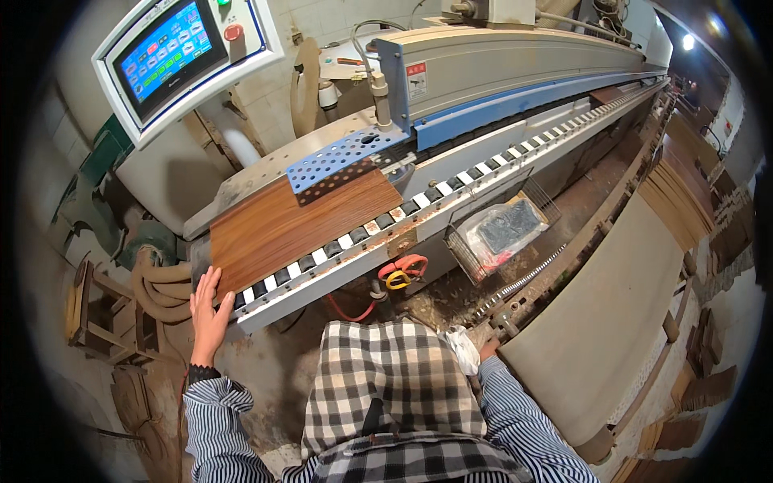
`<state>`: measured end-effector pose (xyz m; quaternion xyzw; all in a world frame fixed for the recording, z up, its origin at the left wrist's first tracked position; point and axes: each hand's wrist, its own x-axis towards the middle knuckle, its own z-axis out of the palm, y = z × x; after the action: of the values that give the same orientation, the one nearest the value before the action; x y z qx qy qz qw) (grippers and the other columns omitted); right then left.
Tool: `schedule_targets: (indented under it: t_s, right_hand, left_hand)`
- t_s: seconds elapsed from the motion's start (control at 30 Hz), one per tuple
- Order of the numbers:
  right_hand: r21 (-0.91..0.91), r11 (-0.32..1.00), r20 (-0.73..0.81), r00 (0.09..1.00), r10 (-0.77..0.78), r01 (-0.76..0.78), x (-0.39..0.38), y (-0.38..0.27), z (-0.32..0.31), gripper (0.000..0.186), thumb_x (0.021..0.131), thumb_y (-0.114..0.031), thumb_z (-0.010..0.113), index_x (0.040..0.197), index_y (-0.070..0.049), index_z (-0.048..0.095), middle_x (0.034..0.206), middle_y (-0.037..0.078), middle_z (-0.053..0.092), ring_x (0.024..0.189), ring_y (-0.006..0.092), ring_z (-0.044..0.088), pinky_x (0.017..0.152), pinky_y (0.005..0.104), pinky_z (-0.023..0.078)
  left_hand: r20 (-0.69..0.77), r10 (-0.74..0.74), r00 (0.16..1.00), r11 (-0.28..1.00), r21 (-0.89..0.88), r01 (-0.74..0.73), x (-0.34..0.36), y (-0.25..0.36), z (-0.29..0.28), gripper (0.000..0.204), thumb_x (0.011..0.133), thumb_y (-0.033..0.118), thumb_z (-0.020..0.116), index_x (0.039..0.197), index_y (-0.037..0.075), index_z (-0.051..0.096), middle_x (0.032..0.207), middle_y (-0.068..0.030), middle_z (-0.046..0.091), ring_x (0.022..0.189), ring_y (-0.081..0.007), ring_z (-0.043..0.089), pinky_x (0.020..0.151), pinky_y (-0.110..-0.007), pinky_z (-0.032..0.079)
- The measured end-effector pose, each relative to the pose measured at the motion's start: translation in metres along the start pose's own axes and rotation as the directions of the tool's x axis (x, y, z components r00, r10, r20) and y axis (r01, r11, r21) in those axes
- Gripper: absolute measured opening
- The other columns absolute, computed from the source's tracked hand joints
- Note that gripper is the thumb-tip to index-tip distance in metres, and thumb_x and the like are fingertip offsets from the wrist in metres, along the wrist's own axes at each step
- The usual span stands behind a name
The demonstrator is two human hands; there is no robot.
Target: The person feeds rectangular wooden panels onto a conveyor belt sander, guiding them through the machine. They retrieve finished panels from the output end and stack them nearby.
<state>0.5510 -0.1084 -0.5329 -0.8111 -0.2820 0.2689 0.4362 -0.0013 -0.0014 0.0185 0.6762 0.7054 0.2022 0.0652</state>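
A brown wood-grain board (302, 221) lies flat on the infeed end of a long edge-banding machine (515, 80). Its far end reaches under a blue perforated guard plate (338, 161). My left hand (211, 314) is open, fingers stretched out against the board's near left end. Along the board's near side runs a track of black and white pads (346, 241). My right hand (489, 348) is low on the right, by the corner of a grey-beige conveyor belt (604, 322). A crumpled white cloth (463, 352) is beside it; the fingers are mostly hidden.
A control panel (169, 60) with a touchscreen and red button hangs at upper left. Orange-handled scissors (403, 270) hang below the track. A wire basket (503, 229) holds a plastic-wrapped dark item. Stacked boards (684, 193) stand right; hoses (157, 282) and a wooden stool (113, 314) left.
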Motion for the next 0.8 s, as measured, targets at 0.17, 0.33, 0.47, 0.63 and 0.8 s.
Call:
schedule_targets:
  t_s: [0.17, 0.33, 0.47, 0.63, 0.8]
  right_hand:
    - [-0.159, 0.98, -0.006, 0.993, 0.121, -0.121, -0.01, -0.033, -0.009, 0.009, 0.088, -0.006, 0.056, 0.093, 0.001, 0.06, 0.088, 0.016, 0.064, 0.079, 0.0264, 0.057, 0.071, 0.0404, 0.047]
    - [0.067, 0.998, 0.007, 1.0, -0.009, 0.009, 0.012, 0.022, 0.01, 0.016, 0.087, 0.002, 0.052, 0.1, 0.003, 0.062, 0.092, 0.018, 0.066, 0.084, 0.027, 0.061, 0.073, 0.0382, 0.049]
    - [0.11, 0.994, 0.069, 0.997, -0.018, 0.01, 0.041, 0.091, 0.02, 0.014, 0.086, 0.001, 0.054, 0.097, 0.003, 0.063, 0.09, 0.016, 0.067, 0.083, 0.0248, 0.062, 0.075, 0.038, 0.048]
    - [0.151, 0.985, 0.046, 0.995, -0.088, 0.08, 0.021, 0.047, 0.015, 0.02, 0.083, 0.004, 0.051, 0.1, 0.006, 0.063, 0.094, 0.021, 0.068, 0.089, 0.0308, 0.065, 0.078, 0.0398, 0.049]
    - [0.164, 0.986, 0.095, 0.995, -0.006, -0.009, -0.002, -0.015, -0.004, 0.02, 0.082, 0.005, 0.053, 0.098, 0.005, 0.064, 0.092, 0.021, 0.068, 0.086, 0.034, 0.065, 0.077, 0.0409, 0.05]
  left_hand:
    - [0.032, -0.066, 0.997, 0.997, -0.04, 0.067, -0.008, -0.001, -0.004, 0.058, 0.094, 0.044, 0.054, 0.145, 0.019, 0.043, 0.155, -0.0042, 0.033, 0.145, -0.0253, 0.022, 0.119, -0.048, 0.006]
    - [0.043, -0.061, 0.997, 0.997, -0.044, 0.063, -0.01, 0.005, -0.011, 0.058, 0.093, 0.043, 0.057, 0.143, 0.016, 0.045, 0.154, -0.0056, 0.034, 0.146, -0.0259, 0.021, 0.119, -0.048, 0.002]
    - [0.058, 0.029, 0.998, 1.0, -0.014, -0.028, 0.017, 0.032, 0.003, 0.058, 0.091, 0.039, 0.06, 0.14, 0.011, 0.048, 0.152, -0.0103, 0.038, 0.146, -0.0284, 0.022, 0.118, -0.049, 0.0]
    - [-0.01, 0.148, 0.989, 0.985, 0.091, -0.146, 0.026, 0.075, 0.032, 0.057, 0.09, 0.04, 0.06, 0.135, 0.006, 0.052, 0.147, -0.0166, 0.043, 0.144, -0.0325, 0.025, 0.117, -0.053, 0.001]
    - [-0.033, 0.169, 0.985, 0.978, 0.133, -0.163, 0.031, 0.108, 0.051, 0.055, 0.093, 0.04, 0.057, 0.137, 0.008, 0.05, 0.147, -0.0186, 0.043, 0.144, -0.0325, 0.025, 0.117, -0.052, 0.006]
